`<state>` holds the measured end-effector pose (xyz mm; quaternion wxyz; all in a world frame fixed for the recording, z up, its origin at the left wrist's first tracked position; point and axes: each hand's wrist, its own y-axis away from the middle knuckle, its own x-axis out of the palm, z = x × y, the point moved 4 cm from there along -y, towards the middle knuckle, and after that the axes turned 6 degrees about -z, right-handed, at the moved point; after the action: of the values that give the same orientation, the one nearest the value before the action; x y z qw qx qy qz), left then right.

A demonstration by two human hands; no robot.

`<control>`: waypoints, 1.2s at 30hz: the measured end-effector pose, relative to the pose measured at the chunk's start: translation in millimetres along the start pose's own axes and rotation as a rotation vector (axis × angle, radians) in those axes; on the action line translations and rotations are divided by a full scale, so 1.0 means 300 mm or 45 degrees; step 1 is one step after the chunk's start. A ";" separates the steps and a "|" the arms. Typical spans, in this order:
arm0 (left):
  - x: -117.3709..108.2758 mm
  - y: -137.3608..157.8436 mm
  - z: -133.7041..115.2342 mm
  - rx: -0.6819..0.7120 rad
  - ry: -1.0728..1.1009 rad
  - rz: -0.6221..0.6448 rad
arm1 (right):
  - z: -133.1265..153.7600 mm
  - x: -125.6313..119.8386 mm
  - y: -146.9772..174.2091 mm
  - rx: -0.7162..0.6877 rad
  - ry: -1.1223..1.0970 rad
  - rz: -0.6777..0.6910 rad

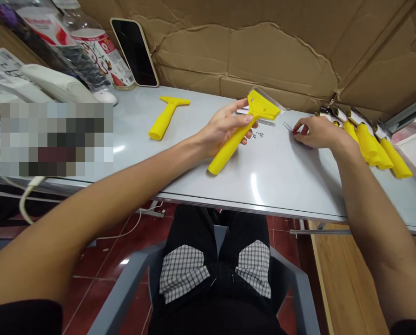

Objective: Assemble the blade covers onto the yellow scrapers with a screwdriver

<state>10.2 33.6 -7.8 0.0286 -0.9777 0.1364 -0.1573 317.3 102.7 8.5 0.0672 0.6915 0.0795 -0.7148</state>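
Note:
My left hand [225,123] is wrapped round the handle of a yellow scraper [234,142], its wide head tilted up and away with a clear strip along the far edge. On the right, my right hand [314,131] pinches a thin metal-tipped tool [287,126] pointing toward the scraper; most of it is hidden by the fingers. Small screws [259,135] lie on the table between both hands. Behind the left hand is a flat metal strip [266,123], partly covered. Another yellow scraper handle [168,116] rests on the table to the left.
Several yellow scrapers [368,142] lie in a row at the right. A phone [136,53] leans on the cardboard wall [201,42], beside plastic bottles [99,58]. The pale table [228,190] has its front edge above my knees. A white cable [26,200] hangs at left.

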 end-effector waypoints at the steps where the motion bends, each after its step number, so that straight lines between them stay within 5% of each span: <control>1: -0.006 -0.005 0.001 0.008 0.024 -0.009 | 0.002 -0.001 0.002 0.002 0.003 0.003; 14: -0.026 -0.017 0.012 0.081 -0.393 -0.339 | 0.020 0.002 0.009 -0.059 -0.011 -0.076; 25: -0.018 -0.007 -0.010 0.147 -0.411 -0.357 | 0.177 0.016 0.057 -0.370 -0.156 -0.405; 36: -0.016 -0.007 0.007 0.182 -0.466 -0.319 | 0.317 0.092 0.102 -0.483 -0.275 -0.338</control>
<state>7.0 36.9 -11.0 0.1021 -0.9947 -0.0050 0.0110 229.6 53.6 -16.8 0.1093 0.5696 0.2947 -0.7595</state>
